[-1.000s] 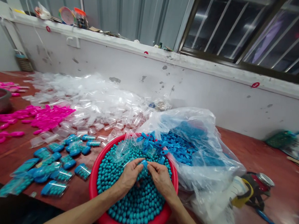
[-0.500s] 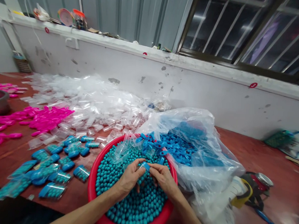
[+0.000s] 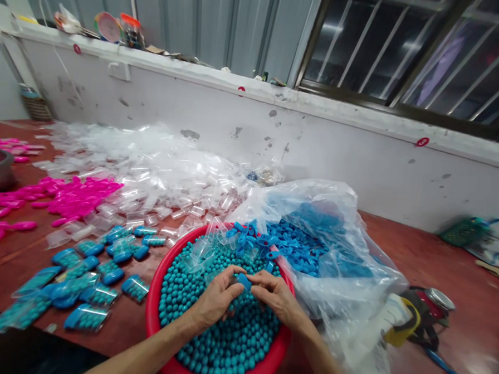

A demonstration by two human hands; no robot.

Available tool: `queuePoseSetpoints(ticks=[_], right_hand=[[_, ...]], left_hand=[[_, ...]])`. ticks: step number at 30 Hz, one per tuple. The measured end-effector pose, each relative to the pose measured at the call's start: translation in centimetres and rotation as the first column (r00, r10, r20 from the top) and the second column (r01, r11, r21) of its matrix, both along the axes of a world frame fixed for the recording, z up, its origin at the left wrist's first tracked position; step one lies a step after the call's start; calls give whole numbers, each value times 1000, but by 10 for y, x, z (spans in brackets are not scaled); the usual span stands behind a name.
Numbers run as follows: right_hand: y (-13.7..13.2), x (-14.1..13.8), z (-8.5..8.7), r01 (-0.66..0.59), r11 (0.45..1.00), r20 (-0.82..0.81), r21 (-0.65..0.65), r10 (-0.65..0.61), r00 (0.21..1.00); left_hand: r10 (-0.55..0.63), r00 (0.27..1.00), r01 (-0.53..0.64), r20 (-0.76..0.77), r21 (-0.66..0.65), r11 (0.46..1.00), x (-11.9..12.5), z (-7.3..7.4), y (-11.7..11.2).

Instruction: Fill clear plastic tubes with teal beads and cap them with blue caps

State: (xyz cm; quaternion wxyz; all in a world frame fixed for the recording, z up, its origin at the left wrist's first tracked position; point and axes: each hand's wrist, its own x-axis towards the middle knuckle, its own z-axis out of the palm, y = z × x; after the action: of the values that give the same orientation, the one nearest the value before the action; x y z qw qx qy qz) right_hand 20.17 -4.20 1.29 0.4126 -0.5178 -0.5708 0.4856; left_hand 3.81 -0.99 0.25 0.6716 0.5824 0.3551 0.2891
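Observation:
Both my hands work together over a red basin full of small teal balls. My left hand is curled round a small clear case filled with teal balls. My right hand pinches a blue cap onto the end of that case. Loose blue caps and several clear empty cases lie at the basin's far rim.
Filled capped cases lie left of the basin. Further left are pink caps and a big heap of clear cases. A plastic bag of blue caps sits to the right, a jar beyond it. A white wall runs behind the table.
My hands have sunk slightly toward the balls, and the blue cap has turned and closed against the end of the case between my fingers.

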Motion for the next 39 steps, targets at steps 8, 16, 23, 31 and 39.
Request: queuePoseSetpoints(ticks=[8,16,23,31,39], right_hand=[[3,-9,0,302,944,129,132,-318,939],[-14,-37,-3,-63,989,490,133,-11,872],[-16,-52,-3,-45,963,687,266,-156,710],[-17,-61,-10,-53,965,770,256,-171,614],[-6,-41,-1,-89,960,588,267,-89,804]], left_hand=[[40,996,-36,-74,46,998,-2,1,1],[125,992,-126,19,142,982,1,-6,4],[97,995,-102,35,201,974,3,-6,2],[194,979,-163,-66,318,934,4,-12,0],[354,916,-232,-191,467,853,-36,20,6]])
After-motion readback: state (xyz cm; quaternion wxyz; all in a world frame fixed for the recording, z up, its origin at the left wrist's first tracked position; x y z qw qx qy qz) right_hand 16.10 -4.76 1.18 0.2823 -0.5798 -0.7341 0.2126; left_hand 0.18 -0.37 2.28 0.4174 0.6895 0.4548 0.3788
